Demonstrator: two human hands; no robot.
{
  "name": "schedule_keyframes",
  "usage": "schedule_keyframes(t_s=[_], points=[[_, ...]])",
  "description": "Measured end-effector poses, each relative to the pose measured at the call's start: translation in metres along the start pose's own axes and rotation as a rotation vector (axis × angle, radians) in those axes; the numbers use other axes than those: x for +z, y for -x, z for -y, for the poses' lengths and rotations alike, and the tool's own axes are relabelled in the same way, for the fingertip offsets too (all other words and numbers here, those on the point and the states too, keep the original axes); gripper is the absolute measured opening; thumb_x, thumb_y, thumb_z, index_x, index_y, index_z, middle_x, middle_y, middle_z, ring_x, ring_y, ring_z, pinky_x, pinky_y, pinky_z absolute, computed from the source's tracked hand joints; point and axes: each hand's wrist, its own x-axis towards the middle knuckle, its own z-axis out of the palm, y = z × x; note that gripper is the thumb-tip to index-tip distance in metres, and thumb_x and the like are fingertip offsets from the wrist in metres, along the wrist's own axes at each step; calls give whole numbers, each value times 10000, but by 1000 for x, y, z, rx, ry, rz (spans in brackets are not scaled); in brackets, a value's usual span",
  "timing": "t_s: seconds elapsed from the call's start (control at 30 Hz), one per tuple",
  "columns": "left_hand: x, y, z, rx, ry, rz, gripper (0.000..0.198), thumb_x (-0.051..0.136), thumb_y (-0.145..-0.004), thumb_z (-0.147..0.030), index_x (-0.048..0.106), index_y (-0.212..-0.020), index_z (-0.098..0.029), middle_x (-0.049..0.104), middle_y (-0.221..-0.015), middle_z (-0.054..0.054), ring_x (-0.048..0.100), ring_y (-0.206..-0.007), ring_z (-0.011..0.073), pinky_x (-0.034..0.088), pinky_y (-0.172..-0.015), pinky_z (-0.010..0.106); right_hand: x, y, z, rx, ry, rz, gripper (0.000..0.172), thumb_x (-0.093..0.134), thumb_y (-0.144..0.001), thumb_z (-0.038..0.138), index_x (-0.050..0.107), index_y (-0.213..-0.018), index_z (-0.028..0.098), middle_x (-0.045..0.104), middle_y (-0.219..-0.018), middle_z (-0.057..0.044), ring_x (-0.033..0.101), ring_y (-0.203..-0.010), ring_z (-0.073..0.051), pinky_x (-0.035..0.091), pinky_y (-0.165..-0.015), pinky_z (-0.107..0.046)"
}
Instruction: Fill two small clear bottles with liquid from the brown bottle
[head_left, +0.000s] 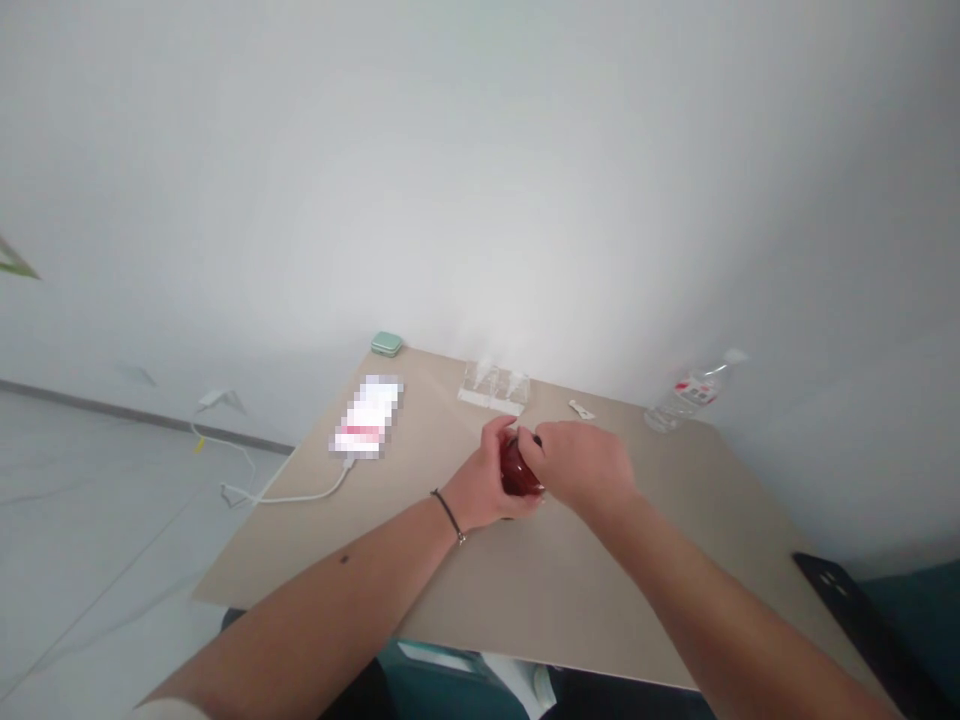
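Note:
A dark red, shiny rounded object (pixel 517 472) is between my hands over the middle of the table. My left hand (pixel 487 485) wraps round its left side, with the thumb below and the fingers at the far side. From the right, my right hand (pixel 574 460) is closed at its upper part, where a small dark piece shows by the fingers. What exactly the right fingers hold is hidden. Behind my hands lies a clear plastic tray (pixel 494 388) with a white strip along its front.
A phone (pixel 369 415) with a white cable (pixel 300 497) lies at the left, a green case (pixel 386 344) at the back left corner. At the back right are a clear bottle (pixel 686 395) and a small white scrap (pixel 581 409). A wall (pixel 480 200) rises behind the table (pixel 585 600).

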Motion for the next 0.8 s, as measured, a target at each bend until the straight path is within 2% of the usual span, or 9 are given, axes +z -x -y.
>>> schedule_keyframes(t_s=[0.1,0.17,0.27,0.37,0.47,0.57,0.67,0.73,0.8], points=[[-4,-2,3,-84,42,73,1064,917,-540,-321,293,-1399,-238,587,-1290,133,620,-1147,312,463,-1016,514,16,1,-25,-57,-181,-56,590,216,-993,537,690,-849,216,733,-859,-103,685,-828,-246,440,-659,-311],[-5,-5,4,-118,55,69,953,926,-529,-358,423,-1328,-227,624,-1248,120,615,-1152,321,443,-1034,523,38,2,-50,-12,-322,-154,632,93,-1023,428,658,-842,209,725,-844,-88,671,-819,-212,447,-678,-297],[-5,-11,5,-166,210,-12,816,899,-582,-392,485,-1262,-211,662,-1175,107,642,-1096,302,469,-998,496,89,9,-84,111,-320,-278,436,282,-999,376,664,-997,166,724,-1030,-141,658,-983,-258,483,-832,-355],[-3,-16,7,-210,434,-86,750,854,-646,-429,464,-1247,-209,679,-1075,82,677,-953,259,533,-859,430,142,19,-100,128,-249,-213,454,469,-928,330,577,-1313,116,584,-1384,-197,539,-1281,-318,452,-1007,-447],[-2,-17,7,-208,579,-146,690,819,-683,-479,468,-1212,-208,664,-1009,56,671,-846,218,542,-758,368,174,25,-101,198,-288,-178,404,425,-947,275,649,-1269,181,626,-1362,-134,592,-1246,-290,456,-1041,-468],[-1,-17,8,-216,676,-163,680,808,-690,-518,492,-1205,-207,661,-999,57,664,-828,211,542,-746,358,170,20,-96,303,-486,-258,366,430,-936,279,732,-1130,210,724,-1206,-106,683,-1111,-278,509,-996,-462],[1,-17,9,-231,760,-184,713,797,-682,-570,509,-1229,-214,673,-1009,67,668,-829,219,540,-751,366,142,12,-78,315,-835,-463,358,475,-923,364,747,-1089,200,756,-1119,-110,702,-1075,-283,542,-962,-463],[3,-18,11,-272,810,-198,727,757,-693,-630,521,-1239,-211,688,-990,76,678,-820,235,537,-753,385,119,11,-54,167,-965,-622,349,498,-934,386,737,-1114,207,725,-1201,-112,666,-1153,-278,503,-1028,-470],[4,-19,12,-290,851,-205,699,689,-737,-672,538,-1238,-209,701,-1008,87,691,-868,255,528,-808,414,104,13,-24,-86,-970,-643,338,454,-967,305,711,-1179,247,658,-1326,-87,597,-1259,-253,461,-1084,-462]])
